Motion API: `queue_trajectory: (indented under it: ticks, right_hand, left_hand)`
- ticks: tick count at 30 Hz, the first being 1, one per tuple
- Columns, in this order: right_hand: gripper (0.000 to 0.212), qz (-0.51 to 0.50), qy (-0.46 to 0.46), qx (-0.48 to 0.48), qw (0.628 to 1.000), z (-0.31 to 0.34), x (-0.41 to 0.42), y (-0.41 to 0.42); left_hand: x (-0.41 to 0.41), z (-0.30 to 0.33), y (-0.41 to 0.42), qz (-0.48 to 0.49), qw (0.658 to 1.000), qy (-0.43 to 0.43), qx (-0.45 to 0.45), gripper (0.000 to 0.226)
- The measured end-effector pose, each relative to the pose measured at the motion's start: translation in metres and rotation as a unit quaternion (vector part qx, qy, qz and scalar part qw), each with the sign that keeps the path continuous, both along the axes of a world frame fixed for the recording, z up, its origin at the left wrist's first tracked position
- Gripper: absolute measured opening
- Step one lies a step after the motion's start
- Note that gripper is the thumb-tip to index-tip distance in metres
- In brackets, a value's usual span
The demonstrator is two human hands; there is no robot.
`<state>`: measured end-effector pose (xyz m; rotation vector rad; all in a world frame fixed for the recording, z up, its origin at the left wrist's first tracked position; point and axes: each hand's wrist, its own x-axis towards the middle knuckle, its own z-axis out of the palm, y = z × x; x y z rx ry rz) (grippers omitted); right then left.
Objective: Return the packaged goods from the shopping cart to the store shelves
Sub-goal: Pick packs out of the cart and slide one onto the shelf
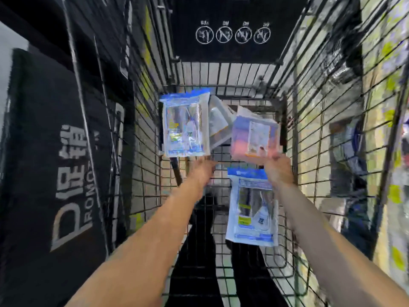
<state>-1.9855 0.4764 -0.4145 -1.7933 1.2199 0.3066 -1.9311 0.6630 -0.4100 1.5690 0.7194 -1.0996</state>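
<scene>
I look down into a wire shopping cart point(141, 151). My left hand point(202, 171) grips the bottom edge of a blue-and-white packet point(186, 125) and holds it upright above the cart floor. My right hand point(277, 169) is closed on the lower edge of a pink-and-white packet point(254, 136), also lifted. A second blue-and-white packet point(252, 207) lies flat on the cart floor under my right forearm. A clear greyish packet point(218, 122) sits behind and between the two lifted ones, partly hidden.
The cart's wire walls rise close on both sides. A black promotion sign point(55, 173) stands left of the cart. A black panel with round icons point(232, 34) closes the far end. Blurred shelf goods point(380, 107) show through the right wall.
</scene>
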Motion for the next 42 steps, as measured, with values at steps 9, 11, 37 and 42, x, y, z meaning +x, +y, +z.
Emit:
queue_trajectory:
  ticks: [9, 11, 37, 42]
  right_hand:
    - [0.033, 0.07, 0.079, -0.15, 0.983, -0.022, -0.06, 0.025]
    - [0.056, 0.071, 0.077, -0.175, 0.979, -0.022, -0.074, 0.041]
    - [0.028, -0.476, -0.049, 0.354, 0.803, -0.022, 0.028, 0.023]
    - [0.017, -0.459, -0.127, 0.318, 0.82, -0.016, 0.03, 0.015]
  left_hand:
    - [-0.067, -0.032, -0.008, -0.251, 0.964, 0.057, 0.067, 0.036]
    - [-0.083, -0.028, -0.018, -0.273, 0.955, 0.013, 0.114, 0.043]
    - [0.031, -0.061, -0.068, 0.365, 0.925, 0.099, -0.038, 0.057]
    - [0.041, -0.065, -0.076, 0.413, 0.902, 0.102, -0.072, 0.045]
